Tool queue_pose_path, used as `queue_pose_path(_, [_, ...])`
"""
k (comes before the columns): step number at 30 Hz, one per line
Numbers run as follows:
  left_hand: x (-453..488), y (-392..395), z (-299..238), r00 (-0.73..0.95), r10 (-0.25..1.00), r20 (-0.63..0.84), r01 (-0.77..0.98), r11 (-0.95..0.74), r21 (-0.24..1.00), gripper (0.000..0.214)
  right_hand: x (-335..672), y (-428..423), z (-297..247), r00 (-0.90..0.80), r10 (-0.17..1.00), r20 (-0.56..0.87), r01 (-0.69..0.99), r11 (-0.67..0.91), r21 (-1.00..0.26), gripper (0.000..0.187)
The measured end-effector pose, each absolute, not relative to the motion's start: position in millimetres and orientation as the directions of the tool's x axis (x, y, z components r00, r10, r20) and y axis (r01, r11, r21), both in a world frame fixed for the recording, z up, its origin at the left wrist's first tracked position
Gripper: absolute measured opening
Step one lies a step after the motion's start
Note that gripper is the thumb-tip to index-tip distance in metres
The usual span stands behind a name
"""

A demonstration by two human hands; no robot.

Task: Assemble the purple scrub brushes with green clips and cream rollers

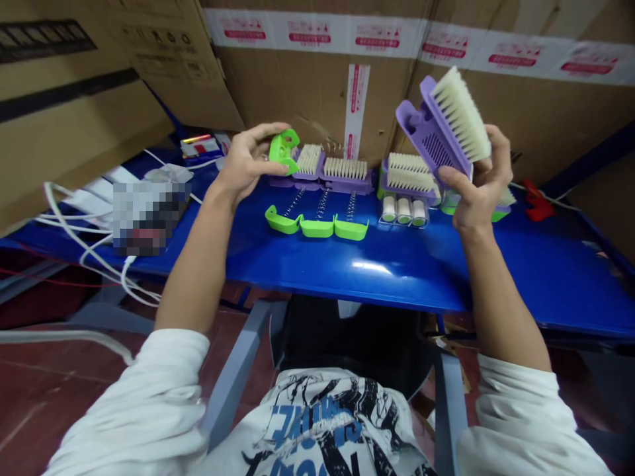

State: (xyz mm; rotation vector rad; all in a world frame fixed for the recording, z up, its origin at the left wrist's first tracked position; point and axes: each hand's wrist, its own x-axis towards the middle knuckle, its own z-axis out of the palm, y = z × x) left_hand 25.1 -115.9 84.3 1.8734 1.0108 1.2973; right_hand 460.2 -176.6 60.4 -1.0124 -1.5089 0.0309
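Note:
My right hand (480, 180) is raised above the blue table (397, 264) and grips a purple brush (444, 122) with white bristles, tilted up to the right. My left hand (247, 160) pinches a green plastic clip (284, 149) between thumb and fingers, just left of a row of purple brush heads (327, 170). In front of that row lie three green handle pieces (317, 226) with metal springs (322, 201) above them. Three small white rollers (404, 210) stand near another purple brush (407, 175) below my right hand.
Large cardboard boxes (307, 79) wall off the back and left. White cables (89, 218) and a blurred object lie at the table's left end. A red item (536, 201) sits at the far right. A grey frame (238, 370) shows under the table.

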Motion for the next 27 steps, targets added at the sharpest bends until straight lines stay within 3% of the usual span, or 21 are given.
queue_pose_path(9, [-48, -137, 57, 0.148, 0.954, 0.262, 0.432, -0.300, 0.851, 0.095, 473, -169, 62, 0.266, 0.537, 0.801, 0.502, 0.632, -0.590, 0.078])
queue_pose_path(16, [-42, -111, 64, 0.374, 0.895, 0.241, 0.560, -0.426, 0.711, 0.103, 472, -172, 59, 0.264, 0.621, 0.738, 0.486, 0.575, -0.658, 0.074])
queue_pose_path(20, [-30, -103, 72, 0.444, 0.868, 0.220, 0.595, -0.469, 0.653, 0.097, 478, -162, 49, 0.262, 0.598, 0.758, 0.494, 0.591, -0.637, 0.084])
queue_pose_path(23, [-27, -105, 69, 0.466, 0.871, 0.158, 0.608, -0.444, 0.658, 0.093, 483, -153, 43, 0.249, 0.569, 0.784, 0.479, 0.631, -0.610, 0.091])
queue_pose_path(27, [-29, -104, 56, 0.490, 0.854, 0.175, 0.536, -0.453, 0.712, 0.087, 481, -152, 41, 0.217, 0.554, 0.804, 0.451, 0.673, -0.586, 0.086])
